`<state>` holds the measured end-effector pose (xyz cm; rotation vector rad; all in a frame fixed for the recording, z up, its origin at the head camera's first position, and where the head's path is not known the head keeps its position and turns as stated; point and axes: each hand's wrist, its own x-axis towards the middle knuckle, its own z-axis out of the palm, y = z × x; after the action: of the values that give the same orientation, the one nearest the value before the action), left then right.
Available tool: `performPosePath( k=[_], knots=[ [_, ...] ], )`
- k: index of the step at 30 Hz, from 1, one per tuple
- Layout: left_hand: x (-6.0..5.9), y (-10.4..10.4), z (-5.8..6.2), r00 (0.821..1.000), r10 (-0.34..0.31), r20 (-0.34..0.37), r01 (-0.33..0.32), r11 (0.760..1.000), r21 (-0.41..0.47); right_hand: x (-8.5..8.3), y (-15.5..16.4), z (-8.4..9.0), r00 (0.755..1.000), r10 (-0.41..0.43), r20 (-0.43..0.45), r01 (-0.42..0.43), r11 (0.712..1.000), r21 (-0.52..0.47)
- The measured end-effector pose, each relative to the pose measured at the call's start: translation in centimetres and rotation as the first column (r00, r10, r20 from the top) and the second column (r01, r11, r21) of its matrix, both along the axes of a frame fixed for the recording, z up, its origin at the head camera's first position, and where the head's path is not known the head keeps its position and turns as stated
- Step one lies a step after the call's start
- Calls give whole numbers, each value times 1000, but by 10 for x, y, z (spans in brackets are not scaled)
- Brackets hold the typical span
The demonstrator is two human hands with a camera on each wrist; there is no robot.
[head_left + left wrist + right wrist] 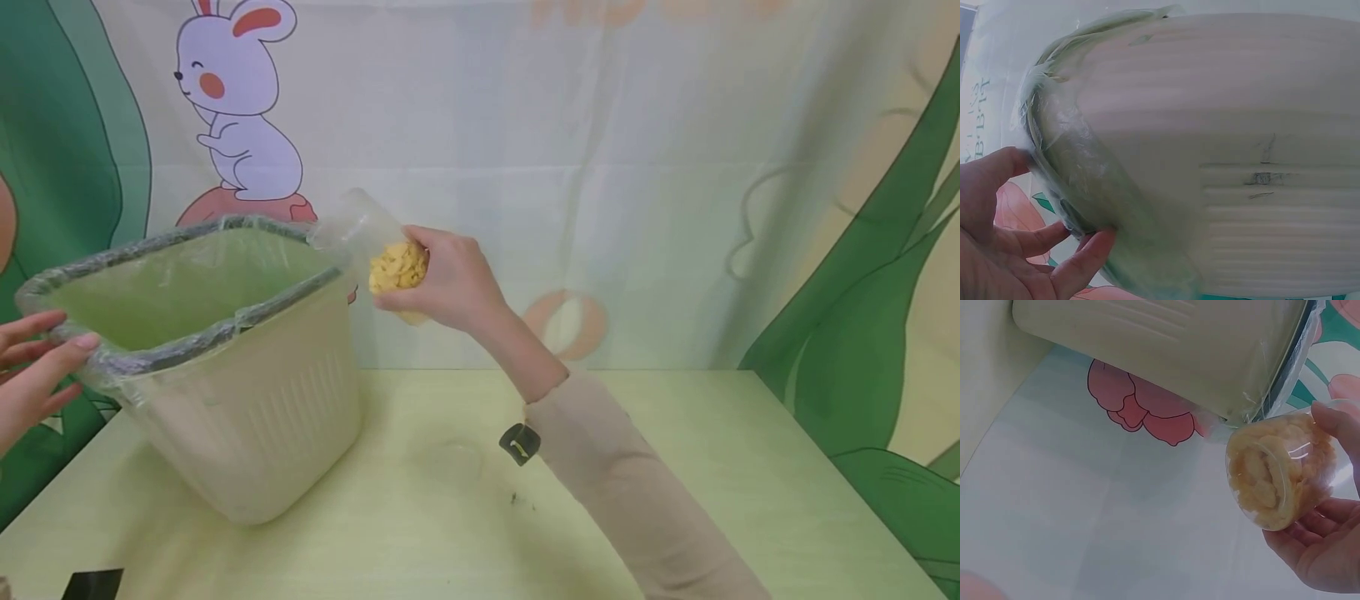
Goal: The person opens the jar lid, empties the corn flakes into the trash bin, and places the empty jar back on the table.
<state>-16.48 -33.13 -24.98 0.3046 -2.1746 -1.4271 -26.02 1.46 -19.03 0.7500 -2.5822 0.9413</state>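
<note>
Where the head view blurs it, right hand [1322, 544] grips cup [1282, 472].

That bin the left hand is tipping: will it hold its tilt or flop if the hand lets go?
The bin is probably light and stiff: ribbed plastic walls, nothing visible inside the liner. Tilted on its base edge, it would likely rock back upright or slide if the left hand released the rim. The thin liner looks slippery under fingers.
</note>
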Motion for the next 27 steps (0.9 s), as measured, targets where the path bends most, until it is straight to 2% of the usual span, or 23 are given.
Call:
performPosePath(
  k=[4, 10, 13, 17, 20, 22, 27],
  knots=[
    [0, 1, 1, 1000, -11, -20, 13, 998, 57, 1, -5, 3, 1000, -9, -13, 10, 999, 37],
    [0, 4, 2, 1000, -1, -6, 2, 997, 72, 0, -12, 6, 998, -34, -56, 40, 992, 119],
    [-1, 2, 1, 999, -20, -33, 23, 994, 107, 0, -16, 9, 997, -46, -68, 56, 986, 156],
    [-2, -1, -1, 991, -72, -111, 94, 975, 201, 0, -21, 11, 996, -54, -73, 67, 979, 194],
    [-1, 0, -2, 985, -88, -147, 122, 964, 236, -1, -23, 12, 995, -61, -75, 75, 974, 213],
    [-1, 1, -2, 986, -85, -143, 116, 966, 230, -1, -25, 13, 995, -66, -75, 82, 971, 226],
    [-5, -6, -6, 978, -100, -182, 154, 938, 311, -2, -31, 16, 995, -75, -70, 90, 964, 250]
  ],
)
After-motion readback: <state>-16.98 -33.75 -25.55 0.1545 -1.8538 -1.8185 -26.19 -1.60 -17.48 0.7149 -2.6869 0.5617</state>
